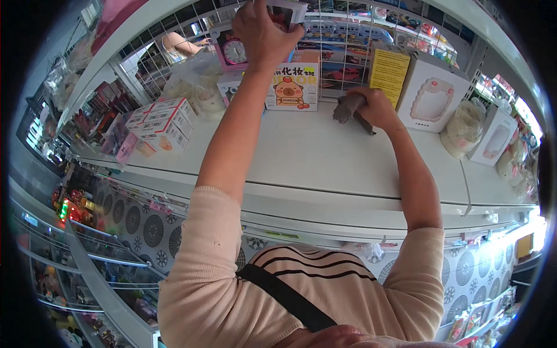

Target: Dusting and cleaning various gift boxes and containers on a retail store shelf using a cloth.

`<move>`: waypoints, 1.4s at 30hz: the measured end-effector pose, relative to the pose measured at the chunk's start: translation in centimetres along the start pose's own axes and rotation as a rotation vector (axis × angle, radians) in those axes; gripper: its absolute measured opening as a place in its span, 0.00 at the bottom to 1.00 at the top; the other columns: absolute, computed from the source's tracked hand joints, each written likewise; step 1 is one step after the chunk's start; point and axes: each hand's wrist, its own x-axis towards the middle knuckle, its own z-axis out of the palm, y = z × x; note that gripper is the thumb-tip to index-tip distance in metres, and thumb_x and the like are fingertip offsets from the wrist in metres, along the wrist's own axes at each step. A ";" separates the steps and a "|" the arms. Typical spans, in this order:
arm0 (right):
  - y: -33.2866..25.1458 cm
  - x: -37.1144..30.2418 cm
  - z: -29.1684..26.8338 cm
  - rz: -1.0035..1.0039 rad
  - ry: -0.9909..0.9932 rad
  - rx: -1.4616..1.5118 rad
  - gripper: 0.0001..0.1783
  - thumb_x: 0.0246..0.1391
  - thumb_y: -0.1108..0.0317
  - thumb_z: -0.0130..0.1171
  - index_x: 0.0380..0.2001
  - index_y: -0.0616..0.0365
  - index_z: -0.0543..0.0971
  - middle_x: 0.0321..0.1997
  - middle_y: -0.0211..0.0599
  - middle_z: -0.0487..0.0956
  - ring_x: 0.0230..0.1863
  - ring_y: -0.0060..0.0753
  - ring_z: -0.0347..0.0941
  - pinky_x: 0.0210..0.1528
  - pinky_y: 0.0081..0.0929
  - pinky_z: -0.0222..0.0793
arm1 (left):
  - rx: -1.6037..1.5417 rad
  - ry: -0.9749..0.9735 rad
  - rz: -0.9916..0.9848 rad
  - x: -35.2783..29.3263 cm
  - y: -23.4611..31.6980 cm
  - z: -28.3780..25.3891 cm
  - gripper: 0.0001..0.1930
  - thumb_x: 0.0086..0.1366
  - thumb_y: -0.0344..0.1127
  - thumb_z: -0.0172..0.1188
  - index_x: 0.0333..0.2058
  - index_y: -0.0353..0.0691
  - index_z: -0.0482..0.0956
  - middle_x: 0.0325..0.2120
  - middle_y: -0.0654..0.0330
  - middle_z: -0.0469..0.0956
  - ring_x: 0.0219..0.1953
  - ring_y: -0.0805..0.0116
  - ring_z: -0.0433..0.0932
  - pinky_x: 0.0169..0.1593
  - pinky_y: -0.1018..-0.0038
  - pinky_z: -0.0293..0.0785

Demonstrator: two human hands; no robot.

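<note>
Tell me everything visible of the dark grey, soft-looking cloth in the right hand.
The dark grey, soft-looking cloth is bunched and creased. One lump shows left of the bare right hand gripping it; a narrow strip slants down to the right beneath, its tip apparently touching the flat white shelf. The hand hides part of it.

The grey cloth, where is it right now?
In the head view, the grey cloth is right of centre, in the right hand over the white shelf, just left of the yellow box.
</note>
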 end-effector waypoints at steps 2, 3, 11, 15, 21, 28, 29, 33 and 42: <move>0.6 0.2 0.0 0.013 0.050 0.027 0.19 0.41 0.77 0.53 0.40 0.57 0.79 0.32 0.47 0.79 0.34 0.44 0.77 0.40 0.30 0.71 | -0.287 0.276 0.180 -1.1 0.7 -0.5 0.40 0.47 0.47 0.67 0.56 0.38 0.60 0.52 0.48 0.65 0.54 0.54 0.65 0.55 0.59 0.63; 0.8 0.2 -0.2 0.024 0.053 0.023 0.19 0.41 0.77 0.53 0.40 0.57 0.79 0.32 0.47 0.79 0.34 0.44 0.77 0.40 0.30 0.71 | -0.298 0.271 0.182 -2.0 1.2 -0.8 0.40 0.47 0.47 0.67 0.56 0.38 0.60 0.52 0.48 0.65 0.54 0.54 0.65 0.55 0.59 0.63; -0.4 1.3 -0.4 0.207 0.402 1.010 0.20 0.48 0.79 0.46 0.47 0.64 0.73 0.45 0.37 0.77 0.46 0.29 0.72 0.48 0.23 0.66 | -1.304 -0.534 -0.040 -10.6 4.0 0.3 0.49 0.44 0.33 0.70 0.62 0.46 0.46 0.47 0.54 0.66 0.49 0.64 0.67 0.52 0.68 0.66; -3.7 0.5 -1.0 0.235 0.296 1.009 0.23 0.45 0.82 0.45 0.47 0.60 0.73 0.46 0.35 0.76 0.48 0.26 0.70 0.50 0.22 0.66 | -1.458 -0.409 -0.228 -12.3 3.2 2.3 0.47 0.46 0.33 0.67 0.62 0.47 0.47 0.51 0.52 0.64 0.54 0.60 0.65 0.53 0.67 0.66; -7.1 -1.8 0.0 -0.399 0.123 0.389 0.30 0.39 0.74 0.56 0.52 0.57 0.70 0.51 0.47 0.69 0.57 0.49 0.64 0.60 0.37 0.58 | -1.849 -0.299 -0.695 -12.8 0.8 1.2 0.32 0.57 0.43 0.52 0.60 0.45 0.54 0.51 0.53 0.66 0.52 0.57 0.70 0.55 0.61 0.68; -8.0 -1.7 -0.4 -0.513 0.130 0.139 0.40 0.41 0.62 0.63 0.60 0.54 0.63 0.62 0.53 0.57 0.63 0.58 0.54 0.64 0.41 0.52 | -2.274 -0.593 -0.970 -13.5 1.3 1.4 0.25 0.64 0.48 0.44 0.55 0.39 0.65 0.48 0.54 0.72 0.50 0.60 0.73 0.57 0.64 0.67; -7.6 -1.6 -0.4 -0.438 0.158 0.129 0.40 0.42 0.61 0.63 0.61 0.53 0.62 0.63 0.53 0.56 0.63 0.58 0.54 0.64 0.41 0.52 | -2.279 -0.587 -0.985 -13.6 1.3 1.4 0.25 0.64 0.48 0.44 0.55 0.39 0.65 0.48 0.54 0.72 0.50 0.60 0.73 0.57 0.64 0.67; -7.1 -0.8 0.8 -0.322 0.179 0.169 0.39 0.43 0.63 0.62 0.61 0.52 0.63 0.63 0.53 0.57 0.63 0.59 0.55 0.64 0.41 0.52 | -2.225 -0.575 -0.980 -13.4 -0.5 2.6 0.27 0.64 0.50 0.43 0.55 0.36 0.65 0.51 0.52 0.71 0.52 0.58 0.72 0.59 0.62 0.66; -9.5 -1.9 1.0 -0.683 0.117 -0.021 0.33 0.43 0.61 0.56 0.56 0.56 0.68 0.61 0.54 0.62 0.64 0.59 0.55 0.64 0.51 0.49 | -2.571 -0.741 -0.931 -13.4 0.0 2.4 0.29 0.64 0.54 0.40 0.56 0.37 0.64 0.51 0.53 0.71 0.52 0.59 0.72 0.59 0.63 0.65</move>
